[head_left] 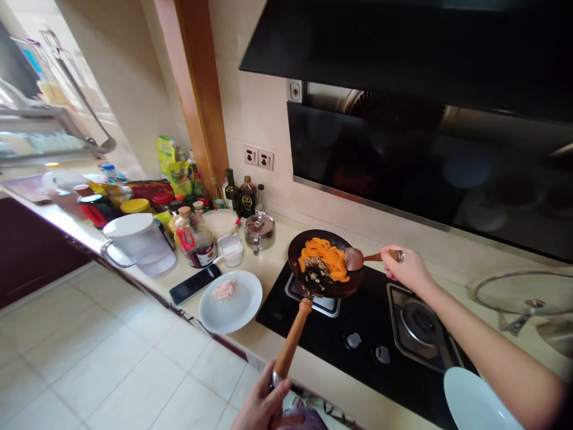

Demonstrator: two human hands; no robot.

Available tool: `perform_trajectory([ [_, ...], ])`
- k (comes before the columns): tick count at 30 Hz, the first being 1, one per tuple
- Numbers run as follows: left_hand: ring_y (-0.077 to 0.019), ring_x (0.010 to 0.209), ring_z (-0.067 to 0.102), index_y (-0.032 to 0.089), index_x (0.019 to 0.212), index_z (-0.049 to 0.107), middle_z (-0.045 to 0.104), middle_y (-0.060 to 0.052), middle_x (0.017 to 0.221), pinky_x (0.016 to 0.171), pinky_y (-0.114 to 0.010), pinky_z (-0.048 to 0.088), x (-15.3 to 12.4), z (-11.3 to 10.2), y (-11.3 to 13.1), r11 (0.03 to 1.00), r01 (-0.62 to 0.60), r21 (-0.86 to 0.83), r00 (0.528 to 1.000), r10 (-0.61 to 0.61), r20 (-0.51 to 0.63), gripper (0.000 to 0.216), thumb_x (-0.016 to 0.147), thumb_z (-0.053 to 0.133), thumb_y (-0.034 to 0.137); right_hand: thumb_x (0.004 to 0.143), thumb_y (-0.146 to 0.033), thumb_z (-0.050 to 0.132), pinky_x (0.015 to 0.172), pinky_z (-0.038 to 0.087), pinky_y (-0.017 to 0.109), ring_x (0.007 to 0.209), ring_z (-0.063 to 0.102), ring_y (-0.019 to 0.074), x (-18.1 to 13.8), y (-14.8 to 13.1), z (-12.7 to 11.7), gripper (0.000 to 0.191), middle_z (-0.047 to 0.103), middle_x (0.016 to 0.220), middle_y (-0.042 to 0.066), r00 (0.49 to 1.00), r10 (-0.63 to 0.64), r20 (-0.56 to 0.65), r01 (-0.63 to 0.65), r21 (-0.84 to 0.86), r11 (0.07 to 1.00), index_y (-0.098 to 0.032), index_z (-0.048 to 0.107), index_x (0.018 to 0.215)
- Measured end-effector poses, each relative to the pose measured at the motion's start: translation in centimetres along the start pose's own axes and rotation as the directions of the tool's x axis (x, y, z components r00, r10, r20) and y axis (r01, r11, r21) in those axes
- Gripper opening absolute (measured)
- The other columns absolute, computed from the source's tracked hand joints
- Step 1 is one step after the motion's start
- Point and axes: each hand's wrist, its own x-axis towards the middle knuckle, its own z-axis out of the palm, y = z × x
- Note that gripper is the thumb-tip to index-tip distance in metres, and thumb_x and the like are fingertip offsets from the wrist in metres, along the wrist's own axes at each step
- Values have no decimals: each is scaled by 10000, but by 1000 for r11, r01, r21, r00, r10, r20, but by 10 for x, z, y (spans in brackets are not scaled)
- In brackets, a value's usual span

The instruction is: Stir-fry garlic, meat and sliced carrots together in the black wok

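A dark wok [323, 285] with orange carrot slices [326, 258] and some browned bits sits on the left burner of a black gas hob [358, 334]. My left hand [264, 403] grips the end of the wok's long wooden handle [292, 340] near the counter's front edge. My right hand [405, 267] holds a wooden spatula [358, 258], whose head rests in the wok against the carrots.
A white plate [242, 307] with pale meat pieces lies left of the hob, next to a phone [194, 283]. Jars, bottles, a white jug [141, 242] and a steel pot [259, 231] crowd the counter. A glass lid [523, 295] and another white plate [477, 403] are at right.
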Motion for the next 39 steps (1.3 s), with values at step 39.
perform_trajectory([
  [39,-72,315,409,186,1031,489,471,94,430,325,-168,242,-11,-4,25,998,57,32,994,-60,91,599,702,540,683,815,-386,528,451,468,217,498,624,140,-15,-19,-18,262,634,590,-3,960,-178,217,227,-226,947,-212,669,950],
])
